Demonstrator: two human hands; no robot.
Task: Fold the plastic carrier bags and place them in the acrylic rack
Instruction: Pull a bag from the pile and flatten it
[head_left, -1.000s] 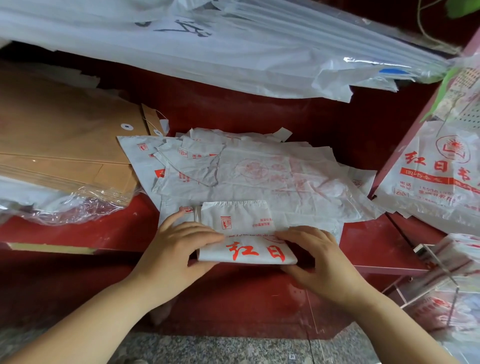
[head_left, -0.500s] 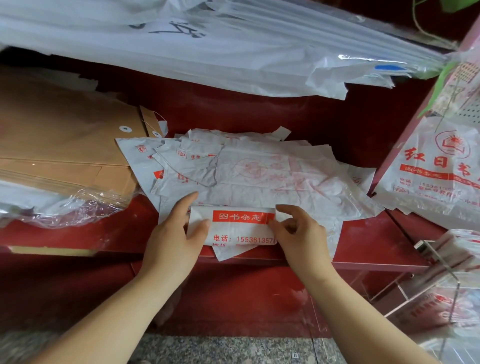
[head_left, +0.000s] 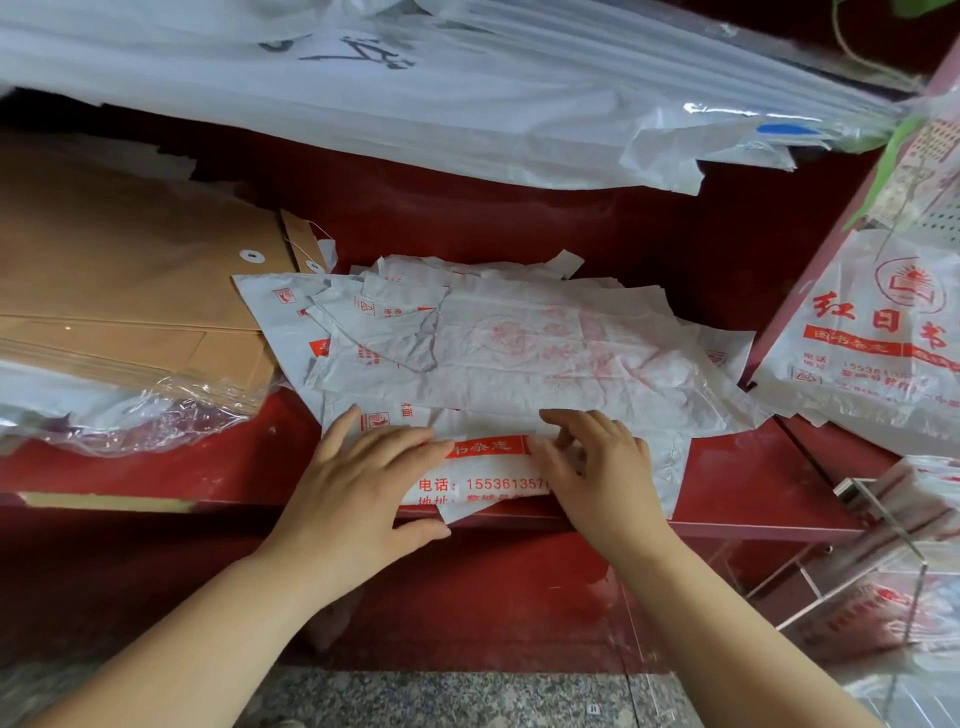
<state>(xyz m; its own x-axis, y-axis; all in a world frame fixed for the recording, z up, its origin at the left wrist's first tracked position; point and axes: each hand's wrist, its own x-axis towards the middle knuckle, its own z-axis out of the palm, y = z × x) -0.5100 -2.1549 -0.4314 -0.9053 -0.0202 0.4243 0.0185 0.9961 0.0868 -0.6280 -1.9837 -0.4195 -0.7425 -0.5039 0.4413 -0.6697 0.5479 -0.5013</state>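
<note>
A folded white carrier bag (head_left: 483, 480) with red print lies at the front edge of the red shelf (head_left: 737, 483). My left hand (head_left: 358, 483) lies flat on its left part, fingers spread, thumb under the shelf's lip. My right hand (head_left: 597, 467) presses its right end with curled fingers. Behind it spreads a heap of flat, crumpled white bags (head_left: 519, 343). The clear acrylic rack (head_left: 872, 582) stands at the lower right with folded bags inside.
Brown envelopes (head_left: 124, 291) in clear wrap sit at the left. White plastic sheets (head_left: 415, 93) overhang from above. More printed bags (head_left: 872, 338) hang at the right. Grey stone floor (head_left: 441, 701) lies below.
The bag was folded over from the side with large red characters to a narrower strip showing a phone number. Both hands have closed in and now press flatter on the strip.
</note>
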